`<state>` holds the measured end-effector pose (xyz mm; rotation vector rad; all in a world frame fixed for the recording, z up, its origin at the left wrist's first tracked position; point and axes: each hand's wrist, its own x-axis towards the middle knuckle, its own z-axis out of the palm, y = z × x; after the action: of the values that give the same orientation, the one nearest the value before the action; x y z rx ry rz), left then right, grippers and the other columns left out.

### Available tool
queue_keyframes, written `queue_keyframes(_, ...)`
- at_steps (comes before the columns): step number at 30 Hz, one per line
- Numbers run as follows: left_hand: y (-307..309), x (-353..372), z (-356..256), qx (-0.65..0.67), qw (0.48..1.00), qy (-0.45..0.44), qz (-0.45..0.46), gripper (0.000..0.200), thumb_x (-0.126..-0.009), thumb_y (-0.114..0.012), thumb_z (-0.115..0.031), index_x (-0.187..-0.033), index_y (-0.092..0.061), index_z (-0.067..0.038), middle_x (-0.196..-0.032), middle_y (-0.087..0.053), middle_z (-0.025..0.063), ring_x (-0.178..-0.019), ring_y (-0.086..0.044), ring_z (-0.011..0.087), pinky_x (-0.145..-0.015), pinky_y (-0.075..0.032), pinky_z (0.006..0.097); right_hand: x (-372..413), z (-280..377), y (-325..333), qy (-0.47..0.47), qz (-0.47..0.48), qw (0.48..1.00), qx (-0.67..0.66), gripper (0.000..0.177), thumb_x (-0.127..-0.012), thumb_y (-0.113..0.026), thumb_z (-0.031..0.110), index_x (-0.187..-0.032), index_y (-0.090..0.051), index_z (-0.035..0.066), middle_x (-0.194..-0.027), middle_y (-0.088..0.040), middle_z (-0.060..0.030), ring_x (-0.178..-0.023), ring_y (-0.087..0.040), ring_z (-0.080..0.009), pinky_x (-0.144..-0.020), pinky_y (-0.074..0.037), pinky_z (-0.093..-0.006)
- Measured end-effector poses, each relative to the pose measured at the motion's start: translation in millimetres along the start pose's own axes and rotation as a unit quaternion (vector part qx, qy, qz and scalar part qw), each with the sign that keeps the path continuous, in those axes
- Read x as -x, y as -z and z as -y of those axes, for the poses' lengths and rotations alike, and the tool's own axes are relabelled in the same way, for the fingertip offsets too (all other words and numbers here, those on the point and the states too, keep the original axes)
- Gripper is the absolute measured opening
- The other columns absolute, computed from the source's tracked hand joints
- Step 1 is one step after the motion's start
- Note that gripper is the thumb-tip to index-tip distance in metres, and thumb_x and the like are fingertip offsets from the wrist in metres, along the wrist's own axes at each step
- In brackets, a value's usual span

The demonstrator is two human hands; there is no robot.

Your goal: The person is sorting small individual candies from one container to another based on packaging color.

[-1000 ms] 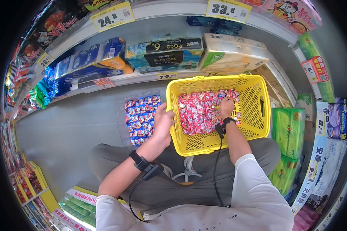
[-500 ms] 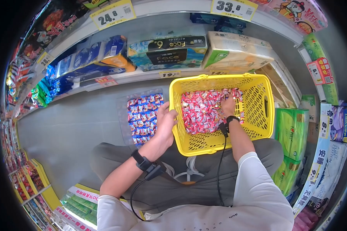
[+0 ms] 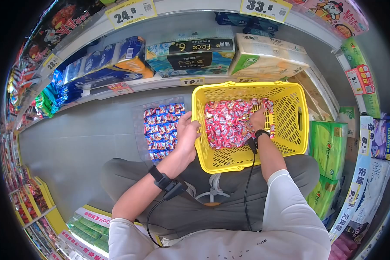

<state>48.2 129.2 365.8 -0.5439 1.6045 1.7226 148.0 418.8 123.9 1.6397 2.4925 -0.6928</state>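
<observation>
A yellow plastic basket [image 3: 290, 91] sits on the floor in front of my knees, filled with red-and-white wrapped candies [image 3: 225, 123]. My right hand [image 3: 258, 119] is down inside the basket among the candies, its fingers curled into the pile; I cannot tell whether it has hold of any. My left hand [image 3: 187, 136] rests on the basket's left rim with its fingers spread. Just left of it lies a clear tray [image 3: 138, 130] holding blue-and-red wrapped candies [image 3: 162, 125].
Low shelves run behind the basket with tissue packs [image 3: 190, 54] and price tags [image 3: 130, 13]. Green tissue packs [image 3: 325, 143] stand on the right. Snack shelves line the left side. Grey floor [image 3: 73, 143] lies open to the left of the tray.
My right hand has drawn back slightly within the candies in the basket. My left hand has shifted a little up and to the right along the rim.
</observation>
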Motion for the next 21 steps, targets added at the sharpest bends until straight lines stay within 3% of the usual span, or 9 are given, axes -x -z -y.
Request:
queue_keyframes(9, 5.4, 1.1, -2.5, 0.019, 1.000, 0.021, 0.003, 0.060, -0.084, -0.054, -0.008, -0.141, -0.036, -0.007, -0.105, -0.051, 0.0031, -0.092, -0.047, 0.0128, -0.084, -0.039, 0.0329, 24.4, 45.4, 28.2, -0.018, -0.043, 0.997, -0.058, 0.041, -0.090, -0.052, 0.028, -0.116, -0.048, -0.003, -0.097, -0.065, -0.0331, -0.094, -0.063, -0.0491, -0.087, -0.048, -0.0540)
queue_keyframes(11, 8.7, -4.3, 2.5, 0.026, 1.000, 0.016, 0.003, 0.059, -0.085, -0.054, -0.009, -0.141, -0.036, -0.007, -0.104, -0.052, 0.0035, -0.090, -0.047, 0.0132, -0.083, -0.040, 0.0330, 35.0, 64.7, 29.8, -0.012, -0.055, 0.988, -0.146, 0.037, -0.090, -0.051, 0.027, -0.115, -0.052, -0.001, -0.100, -0.066, -0.0314, -0.094, -0.064, -0.0472, -0.086, -0.049, -0.0516)
queue_keyframes(14, 7.7, -2.2, 0.9, 0.054, 0.998, 0.005, -0.011, 0.056, -0.085, -0.052, -0.008, -0.140, -0.037, -0.006, -0.102, -0.052, 0.0037, -0.088, -0.048, 0.0140, -0.080, -0.042, 0.0327, 58.4, 92.6, 6.9, 0.086, -0.100, 0.954, -0.269, 0.034, -0.088, -0.057, 0.023, -0.112, -0.055, -0.001, -0.087, -0.068, -0.0227, -0.081, -0.065, -0.0415, -0.081, -0.050, -0.0460)
queue_keyframes(16, 6.8, 5.0, -4.9, 0.059, 0.998, -0.005, -0.004, 0.054, -0.087, -0.054, -0.009, -0.139, -0.039, -0.006, -0.105, -0.055, 0.0052, -0.091, -0.050, 0.0144, -0.079, -0.044, 0.0323, 116.8, 137.0, 48.5, -0.003, 0.121, 0.868, -0.481, 0.024, -0.093, -0.056, 0.022, -0.107, -0.052, 0.003, -0.070, -0.058, -0.0078, -0.056, -0.056, -0.0168, -0.052, -0.046, -0.0334)
queue_keyframes(17, 4.5, 6.6, -7.9, 0.064, 0.998, -0.006, 0.001, 0.054, -0.087, -0.054, -0.009, -0.139, -0.039, -0.006, -0.105, -0.055, 0.0052, -0.091, -0.050, 0.0144, -0.079, -0.044, 0.0323, 153.6, 161.8, 84.6, -0.025, 0.187, 0.824, -0.534, 0.018, -0.096, -0.052, 0.021, -0.107, -0.049, 0.008, -0.065, -0.050, -0.0017, -0.046, -0.045, -0.0088, -0.039, -0.035, -0.0270)
queue_keyframes(18, 4.8, 9.5, -9.7, 0.066, 0.997, -0.032, 0.028, 0.051, -0.089, -0.057, -0.013, -0.137, -0.041, -0.005, -0.109, -0.055, 0.0064, -0.095, -0.051, 0.0151, -0.081, -0.044, 0.0328, 181.4, 177.7, 109.7, -0.034, 0.250, 0.789, -0.560, 0.015, -0.096, -0.050, 0.019, -0.108, -0.045, 0.011, -0.062, -0.045, 0.0008, -0.042, -0.037, -0.0069, -0.036, -0.027, -0.0244)
queue_keyframes(19, 8.7, 14.6, -10.4, 0.065, 0.995, -0.054, 0.051, 0.049, -0.091, -0.059, -0.017, -0.136, -0.043, -0.004, -0.114, -0.056, 0.0076, -0.099, -0.051, 0.0158, -0.083, -0.044, 0.0333, 200.8, 181.2, 126.4, -0.037, 0.252, 0.790, -0.558, 0.015, -0.096, -0.050, 0.019, -0.108, -0.045, 0.011, -0.062, -0.045, 0.0008, -0.042, -0.037, -0.0069, -0.036, -0.027, -0.0244)
queue_keyframes(20, 7.8, 19.8, -14.8, 0.048, 0.993, -0.076, 0.073, 0.037, -0.095, -0.061, -0.027, -0.123, -0.054, -0.003, -0.108, -0.060, 0.0074, -0.094, -0.056, 0.0142, -0.080, -0.047, 0.0311, 216.5, 185.9, 137.9, 0.005, 0.319, 0.753, -0.575, 0.014, -0.097, -0.050, 0.018, -0.107, -0.043, 0.013, -0.062, -0.043, 0.0013, -0.042, -0.034, -0.0060, -0.036, -0.024, -0.0234)
queue_keyframes(21, 14.3, 16.1, -15.6, 0.049, 0.993, -0.077, 0.069, 0.037, -0.095, -0.061, -0.027, -0.123, -0.054, -0.003, -0.108, -0.060, 0.0074, -0.094, -0.056, 0.0142, -0.080, -0.047, 0.0311, 228.0, 191.5, 144.9, 0.048, 0.386, 0.710, -0.587, 0.013, -0.097, -0.049, 0.017, -0.106, -0.041, 0.014, -0.061, -0.042, 0.0018, -0.041, -0.031, -0.0051, -0.036, -0.021, -0.0225)
